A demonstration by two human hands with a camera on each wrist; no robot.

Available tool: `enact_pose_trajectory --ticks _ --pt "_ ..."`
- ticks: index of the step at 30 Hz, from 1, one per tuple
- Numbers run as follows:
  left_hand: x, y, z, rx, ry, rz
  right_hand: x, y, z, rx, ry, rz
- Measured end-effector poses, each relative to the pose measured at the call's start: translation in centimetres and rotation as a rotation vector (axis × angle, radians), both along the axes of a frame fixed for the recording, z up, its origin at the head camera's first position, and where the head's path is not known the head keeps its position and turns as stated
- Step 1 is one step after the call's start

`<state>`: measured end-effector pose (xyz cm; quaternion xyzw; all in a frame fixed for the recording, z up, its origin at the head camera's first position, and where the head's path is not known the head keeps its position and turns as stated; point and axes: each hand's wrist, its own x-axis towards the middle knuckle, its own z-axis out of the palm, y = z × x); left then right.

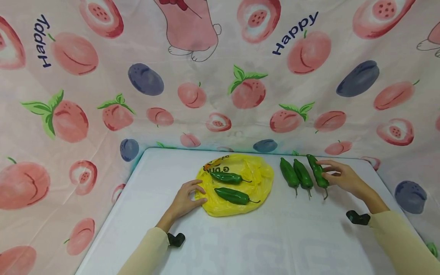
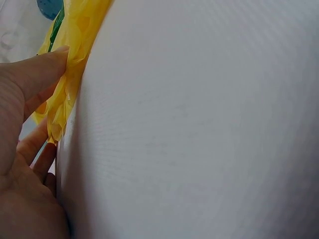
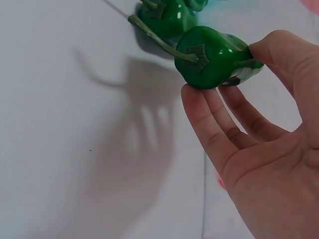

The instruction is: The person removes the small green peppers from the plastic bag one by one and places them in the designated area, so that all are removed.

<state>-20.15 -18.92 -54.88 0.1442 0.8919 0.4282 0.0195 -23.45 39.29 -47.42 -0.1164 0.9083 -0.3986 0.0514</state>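
Observation:
Near the right side of the table, my right hand (image 1: pixel 347 178) pinches a long green pepper (image 1: pixel 317 172) between thumb and fingertips. The right wrist view shows this pepper (image 3: pixel 207 57) stem end first, with the thumb on one side and the fingers on the other. Beside it lie two more green peppers (image 1: pixel 302 173) (image 1: pixel 289 172), stems toward me. My left hand (image 1: pixel 185 198) rests at the left edge of a yellow plastic bag (image 1: pixel 223 210), thumb and fingers spread and touching it. Two green peppers (image 1: pixel 227 177) (image 1: pixel 232 196) lie on the flattened bag.
A white table (image 1: pixel 275 240) carries everything. Behind and beside it hangs a pink cloth (image 1: pixel 213 72) printed with peaches and lettering. A dark device (image 1: pixel 176 240) is on the left wrist, and another dark device (image 1: pixel 358 217) is on the right.

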Motion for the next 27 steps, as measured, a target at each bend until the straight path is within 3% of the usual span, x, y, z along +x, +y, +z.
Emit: enact_pose_trajectory --ticks 27 --pt "0.0 0.1 -0.2 0.011 -0.020 0.017 -1.7 -0.1 -2.9 -0.022 -0.106 0.017"
